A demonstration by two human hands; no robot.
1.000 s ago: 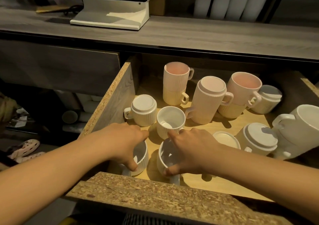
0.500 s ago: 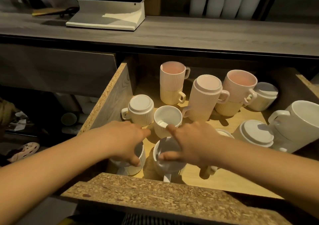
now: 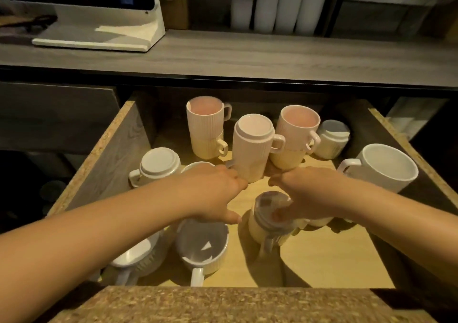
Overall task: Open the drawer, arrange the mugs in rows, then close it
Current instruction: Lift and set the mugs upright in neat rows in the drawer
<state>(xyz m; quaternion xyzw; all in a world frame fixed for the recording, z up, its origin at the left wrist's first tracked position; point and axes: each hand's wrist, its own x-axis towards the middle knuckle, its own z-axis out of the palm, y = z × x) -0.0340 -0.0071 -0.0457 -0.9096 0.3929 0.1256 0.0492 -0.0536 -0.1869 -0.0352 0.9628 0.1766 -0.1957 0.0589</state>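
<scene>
The drawer (image 3: 119, 154) stands pulled open, with several ribbed mugs inside. My right hand (image 3: 312, 194) grips a blurred white mug (image 3: 265, 226) near the middle, tilted with its base turned upward. My left hand (image 3: 210, 194) hovers over a white mug (image 3: 195, 166) whose rim alone shows; its fingers reach toward the upturned pink mug (image 3: 252, 149) and I see nothing in its grasp. Two white mugs (image 3: 202, 248) (image 3: 141, 255) stand at the front left. Pink stacks (image 3: 205, 127) (image 3: 297, 134) stand at the back.
An upturned white mug (image 3: 158, 166) sits by the left wall, another (image 3: 332, 137) at the back right. A large white mug (image 3: 384, 169) leans at the right. The chipboard drawer front (image 3: 223, 305) lies below my arms. A monitor (image 3: 99, 13) stands on the counter above.
Both hands let go of the two front mugs and moved deeper into the drawer. My right hand has taken hold of another white mug and is turning it. The camera moved closer.
</scene>
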